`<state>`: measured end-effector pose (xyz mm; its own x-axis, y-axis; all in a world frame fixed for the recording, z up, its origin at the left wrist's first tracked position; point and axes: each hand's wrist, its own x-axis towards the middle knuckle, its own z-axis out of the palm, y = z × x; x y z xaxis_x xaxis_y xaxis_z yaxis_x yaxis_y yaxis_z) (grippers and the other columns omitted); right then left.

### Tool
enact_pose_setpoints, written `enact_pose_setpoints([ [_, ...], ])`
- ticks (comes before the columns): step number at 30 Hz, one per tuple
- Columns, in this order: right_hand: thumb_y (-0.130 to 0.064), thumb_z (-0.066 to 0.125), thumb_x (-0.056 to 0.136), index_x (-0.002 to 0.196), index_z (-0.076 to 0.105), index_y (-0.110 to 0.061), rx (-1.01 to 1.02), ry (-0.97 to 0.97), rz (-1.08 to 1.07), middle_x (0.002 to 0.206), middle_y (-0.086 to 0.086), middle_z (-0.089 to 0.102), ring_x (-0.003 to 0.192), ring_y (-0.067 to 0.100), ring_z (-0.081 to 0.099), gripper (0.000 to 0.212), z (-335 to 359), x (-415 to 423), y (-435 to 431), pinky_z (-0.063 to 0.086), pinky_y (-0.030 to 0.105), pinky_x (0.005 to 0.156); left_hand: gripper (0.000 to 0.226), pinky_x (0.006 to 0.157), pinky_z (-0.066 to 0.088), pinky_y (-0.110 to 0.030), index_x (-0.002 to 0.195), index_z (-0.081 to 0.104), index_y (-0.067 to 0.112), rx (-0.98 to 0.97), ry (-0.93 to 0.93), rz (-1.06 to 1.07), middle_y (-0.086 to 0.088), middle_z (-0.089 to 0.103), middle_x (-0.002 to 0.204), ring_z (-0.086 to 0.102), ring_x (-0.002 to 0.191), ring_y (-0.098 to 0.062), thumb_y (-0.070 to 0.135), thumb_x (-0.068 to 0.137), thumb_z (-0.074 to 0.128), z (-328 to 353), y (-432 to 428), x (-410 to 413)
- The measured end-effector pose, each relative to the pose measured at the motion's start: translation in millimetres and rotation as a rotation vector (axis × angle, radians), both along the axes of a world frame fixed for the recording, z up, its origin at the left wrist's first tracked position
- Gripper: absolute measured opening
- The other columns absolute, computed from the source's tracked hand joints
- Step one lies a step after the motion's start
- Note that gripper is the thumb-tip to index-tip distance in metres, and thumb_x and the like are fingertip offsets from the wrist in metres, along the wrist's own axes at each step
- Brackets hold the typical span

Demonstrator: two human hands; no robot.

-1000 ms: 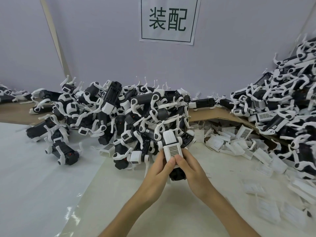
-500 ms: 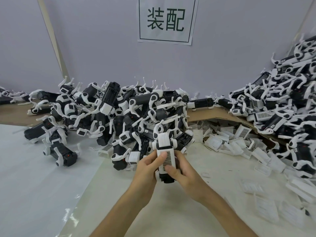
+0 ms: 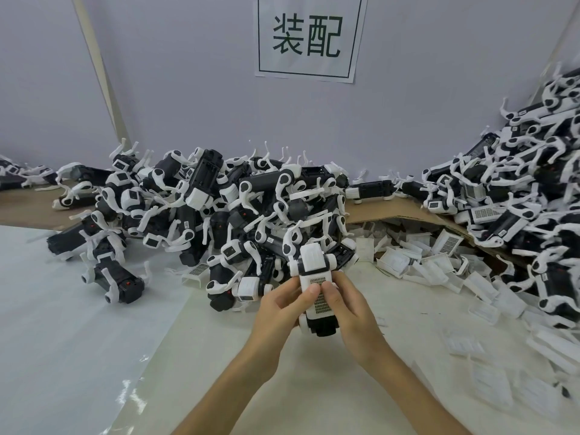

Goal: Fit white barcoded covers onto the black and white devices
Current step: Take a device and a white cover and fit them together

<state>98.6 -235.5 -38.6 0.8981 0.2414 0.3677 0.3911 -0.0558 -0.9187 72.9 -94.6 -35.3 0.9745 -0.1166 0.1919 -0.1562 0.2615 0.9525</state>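
Our left hand (image 3: 277, 310): palm turned inward, fingers curled round the left side of the black and white device (image 3: 312, 260), thumb laid on its white face. Our right hand (image 3: 351, 312): opposite, fingers curled round the right side, thumb pressed just beside the left thumb. Both forearms: bare, rising from the lower edge, converging toward the wrists.
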Motion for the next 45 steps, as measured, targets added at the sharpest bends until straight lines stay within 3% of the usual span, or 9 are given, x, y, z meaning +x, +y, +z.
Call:
enact_pose_setpoints([
  [4,-0.062,0.047,0.090,0.108,0.065,-0.039,0.005,-0.042,-0.060,0.100,-0.003,0.074,0.094,0.017,0.071,0.034,-0.9,0.5,0.8,0.055,0.027,0.076,0.041,0.086,0.057,-0.028,0.123,0.065,0.027,0.091,-0.085,-0.038,-0.001,0.073,0.118,0.070,0.108,-0.018,0.018,0.084,0.075,-3.0,-2.9,1.6],
  [11,-0.057,0.053,0.089,0.111,0.068,-0.029,0.051,-0.049,-0.045,0.098,0.001,0.074,0.090,0.019,0.072,0.038,3.6,-3.1,-1.7,0.055,0.027,0.070,0.036,0.083,0.058,-0.030,0.125,0.063,0.020,0.165,-0.122,0.018,0.000,0.075,0.113,0.071,0.105,-0.017,0.011,0.092,0.073,-6.7,-3.9,2.9],
  [15,-0.056,0.055,0.086,0.105,0.072,-0.034,0.042,-0.076,-0.085,0.099,0.000,0.072,0.097,0.028,0.068,0.033,7.0,-2.5,-4.3,0.054,0.054,0.083,0.045,0.090,0.059,-0.037,0.129,0.058,0.018,0.153,-0.129,0.007,-0.004,0.076,0.112,0.072,0.105,-0.021,0.015,0.088,0.074,-6.1,-6.2,0.8],
  [23,-0.039,0.055,0.091,0.090,0.073,-0.029,-0.056,-0.163,-0.154,0.084,-0.011,0.069,0.083,0.008,0.066,0.020,9.3,2.3,-8.8,0.047,0.020,0.077,0.034,0.071,0.056,-0.019,0.123,0.062,0.013,0.223,-0.183,0.121,-0.004,0.076,0.101,0.075,0.091,-0.015,0.005,0.092,0.071,-6.9,-7.1,-1.1],
  [27,-0.047,0.063,0.090,0.089,0.075,-0.032,-0.061,-0.111,-0.149,0.089,-0.011,0.073,0.086,0.008,0.067,0.019,11.9,4.0,-12.9,0.050,0.024,0.082,0.034,0.073,0.059,-0.026,0.124,0.061,0.016,0.194,-0.145,0.111,-0.005,0.077,0.101,0.075,0.092,-0.018,0.011,0.093,0.072,-8.3,-8.9,-1.2],
  [31,-0.051,0.082,0.074,0.072,0.066,-0.021,-0.112,-0.115,-0.301,0.070,-0.005,0.065,0.071,0.016,0.058,0.035,10.9,10.5,-23.4,0.047,0.027,0.074,0.027,0.072,0.056,-0.024,0.113,0.068,0.027,0.250,-0.142,0.218,0.003,0.076,0.092,0.073,0.086,-0.014,0.034,0.087,0.072,-8.0,-7.5,-1.4],
  [34,-0.043,0.085,0.068,0.089,0.056,-0.021,-0.109,-0.098,-0.308,0.086,-0.009,0.059,0.083,0.009,0.057,0.042,13.3,12.8,-29.8,0.046,0.023,0.081,0.030,0.071,0.052,-0.027,0.107,0.075,0.030,0.314,-0.173,0.239,0.008,0.073,0.086,0.068,0.081,-0.015,0.047,0.083,0.067,-7.5,-3.8,-1.7],
  [37,-0.037,0.071,0.078,0.114,0.060,-0.025,-0.107,-0.015,-0.079,0.103,-0.014,0.068,0.101,0.001,0.062,0.040,17.6,13.8,-34.7,0.047,0.016,0.087,0.028,0.064,0.044,-0.021,0.104,0.077,0.025,0.303,-0.198,0.165,0.010,0.066,0.077,0.060,0.070,-0.008,0.042,0.086,0.065,-5.1,-6.3,-4.6],
  [45,-0.036,0.068,0.076,0.116,0.065,-0.020,0.015,0.048,0.054,0.088,-0.005,0.065,0.081,0.009,0.062,0.043,27.0,11.6,-40.8,0.050,0.020,0.067,0.020,0.060,0.049,-0.016,0.093,0.079,0.027,0.201,-0.146,0.192,-0.002,0.073,0.081,0.065,0.071,-0.009,0.036,0.077,0.071,-0.1,-5.3,-3.0],
])
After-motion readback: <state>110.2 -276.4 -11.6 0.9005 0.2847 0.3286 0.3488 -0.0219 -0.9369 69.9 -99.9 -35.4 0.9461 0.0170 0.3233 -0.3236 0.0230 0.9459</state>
